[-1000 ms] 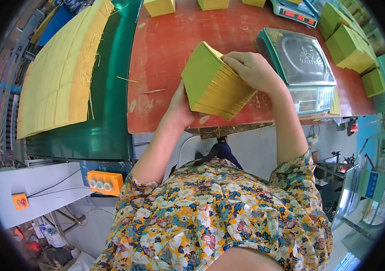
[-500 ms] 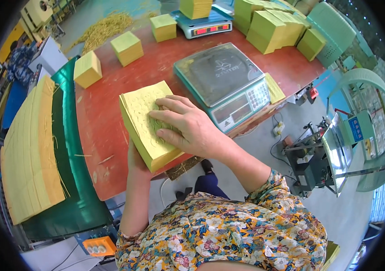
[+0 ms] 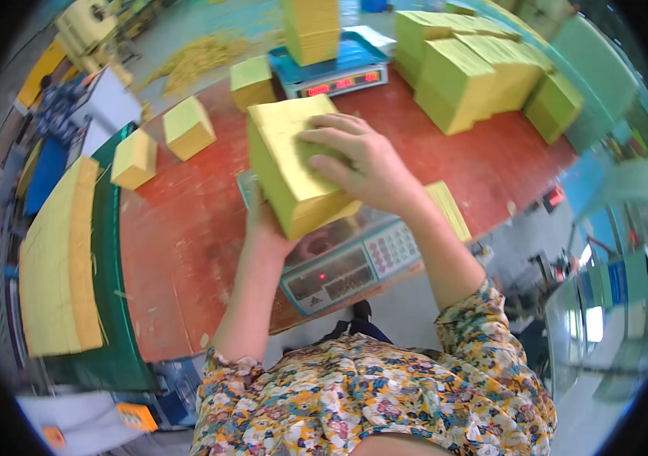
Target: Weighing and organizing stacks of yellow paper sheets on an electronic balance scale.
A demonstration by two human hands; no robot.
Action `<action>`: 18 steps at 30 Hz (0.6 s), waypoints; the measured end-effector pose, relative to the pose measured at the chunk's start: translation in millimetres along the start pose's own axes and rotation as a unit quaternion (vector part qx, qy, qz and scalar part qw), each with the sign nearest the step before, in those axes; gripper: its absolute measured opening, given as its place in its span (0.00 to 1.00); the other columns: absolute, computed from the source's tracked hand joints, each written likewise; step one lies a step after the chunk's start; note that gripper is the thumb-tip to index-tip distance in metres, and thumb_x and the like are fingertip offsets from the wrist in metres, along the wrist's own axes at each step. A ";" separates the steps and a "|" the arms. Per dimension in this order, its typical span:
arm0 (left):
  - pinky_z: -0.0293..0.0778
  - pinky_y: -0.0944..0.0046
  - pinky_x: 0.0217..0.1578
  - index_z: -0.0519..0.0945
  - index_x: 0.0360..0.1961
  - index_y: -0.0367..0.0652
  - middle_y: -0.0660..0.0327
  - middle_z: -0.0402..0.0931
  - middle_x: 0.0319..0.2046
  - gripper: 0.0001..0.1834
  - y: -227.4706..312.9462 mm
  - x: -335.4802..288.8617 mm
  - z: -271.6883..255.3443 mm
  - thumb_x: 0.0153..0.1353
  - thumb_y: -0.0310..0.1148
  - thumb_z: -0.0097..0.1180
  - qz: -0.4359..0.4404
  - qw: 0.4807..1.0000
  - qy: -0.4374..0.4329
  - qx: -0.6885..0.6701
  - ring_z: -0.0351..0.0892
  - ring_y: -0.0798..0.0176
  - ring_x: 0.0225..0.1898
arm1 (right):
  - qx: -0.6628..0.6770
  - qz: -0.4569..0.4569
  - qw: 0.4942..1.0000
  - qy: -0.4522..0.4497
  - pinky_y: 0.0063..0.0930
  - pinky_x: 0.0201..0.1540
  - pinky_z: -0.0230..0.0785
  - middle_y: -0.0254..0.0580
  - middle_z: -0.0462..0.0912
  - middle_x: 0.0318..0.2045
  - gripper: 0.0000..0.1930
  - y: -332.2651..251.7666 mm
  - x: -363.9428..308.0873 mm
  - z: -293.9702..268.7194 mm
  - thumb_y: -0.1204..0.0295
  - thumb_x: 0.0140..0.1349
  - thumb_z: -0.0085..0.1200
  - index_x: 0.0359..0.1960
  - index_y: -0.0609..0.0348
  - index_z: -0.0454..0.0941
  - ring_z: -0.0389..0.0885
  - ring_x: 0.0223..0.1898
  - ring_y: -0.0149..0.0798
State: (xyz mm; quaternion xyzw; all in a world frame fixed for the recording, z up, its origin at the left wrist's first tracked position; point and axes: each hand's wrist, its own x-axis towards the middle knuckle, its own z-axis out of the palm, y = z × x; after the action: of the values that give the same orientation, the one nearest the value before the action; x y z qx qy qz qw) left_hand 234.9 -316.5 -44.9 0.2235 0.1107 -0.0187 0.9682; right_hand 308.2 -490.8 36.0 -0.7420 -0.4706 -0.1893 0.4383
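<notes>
A thick block of stacked yellow paper sheets (image 3: 282, 167) is in my hands, raised above a teal-framed digital scale (image 3: 331, 287) and hiding much of its platform. My left hand (image 3: 267, 228) grips the block from below at its near left side; most of its fingers are hidden beneath. On the block's top face rests my right hand (image 3: 362, 163), its fingers slightly bent and apart. Whether the block touches the scale anywhere is hidden.
A second scale (image 3: 339, 83) at the back carries a tall yellow paper stack (image 3: 312, 30). Smaller yellow blocks (image 3: 187, 128) line the red table's (image 3: 180, 258) left part. Several large stacks (image 3: 453, 83) stand back right. Long yellow sheets (image 3: 58, 273) lie on green cover at left.
My hands have carried the paper block rightward and upward from over the bare red tabletop to above the near scale. The whole view has shifted too.
</notes>
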 end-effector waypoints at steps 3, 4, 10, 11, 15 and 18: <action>0.68 0.42 0.63 0.61 0.69 0.41 0.48 0.67 0.65 0.42 -16.5 9.1 13.7 0.71 0.66 0.27 -0.017 0.994 0.101 0.027 0.71 0.46 0.63 | 0.049 0.024 0.997 -0.051 0.42 0.60 0.68 0.51 0.80 0.49 0.15 41.7 -1.8 -5.9 0.66 0.59 0.61 0.46 0.60 0.83 0.76 0.55 0.53; 0.66 0.43 0.64 0.60 0.70 0.39 0.47 0.66 0.65 0.44 -18.6 9.5 7.7 0.71 0.67 0.24 -0.010 0.993 0.118 0.016 0.69 0.46 0.64 | 0.049 0.035 0.996 -0.064 0.43 0.60 0.68 0.52 0.80 0.51 0.16 48.0 -2.7 -2.1 0.66 0.59 0.61 0.47 0.60 0.82 0.75 0.56 0.54; 0.69 0.49 0.62 0.62 0.68 0.34 0.44 0.70 0.61 0.38 -22.6 -29.8 -0.1 0.74 0.58 0.33 0.030 0.978 0.202 0.037 0.72 0.49 0.62 | 0.021 0.038 0.995 -0.089 0.45 0.61 0.67 0.54 0.77 0.56 0.18 36.0 -9.8 5.4 0.66 0.59 0.61 0.51 0.58 0.81 0.71 0.61 0.57; 0.70 0.50 0.60 0.66 0.65 0.35 0.45 0.73 0.57 0.33 -19.6 -41.4 1.8 0.73 0.54 0.39 0.055 0.960 0.223 0.158 0.74 0.49 0.59 | 0.005 0.033 0.995 -0.092 0.45 0.61 0.67 0.54 0.77 0.56 0.18 36.3 -10.3 6.7 0.66 0.59 0.61 0.51 0.58 0.81 0.71 0.61 0.57; 0.71 0.52 0.57 0.78 0.53 0.38 0.48 0.78 0.51 0.18 -8.3 -52.1 14.7 0.67 0.37 0.54 0.452 0.572 0.196 0.656 0.75 0.47 0.56 | -0.035 -0.005 0.994 -0.106 0.45 0.61 0.68 0.54 0.77 0.56 0.18 24.9 -8.0 11.3 0.66 0.58 0.62 0.50 0.58 0.81 0.71 0.62 0.57; 0.69 0.50 0.58 0.81 0.45 0.39 0.50 0.79 0.50 0.13 8.7 -40.0 51.0 0.60 0.31 0.57 0.504 0.393 0.029 0.769 0.74 0.46 0.58 | -0.040 0.009 0.993 -0.113 0.46 0.61 0.67 0.54 0.76 0.57 0.19 22.7 -10.6 14.5 0.67 0.58 0.62 0.51 0.58 0.81 0.70 0.63 0.57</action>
State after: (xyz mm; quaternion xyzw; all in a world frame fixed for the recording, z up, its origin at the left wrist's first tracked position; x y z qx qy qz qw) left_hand 207.1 -331.4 12.4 0.8885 -0.0551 0.4017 0.2146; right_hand 320.8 -488.4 10.1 -0.7796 -0.5028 -0.1186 0.3541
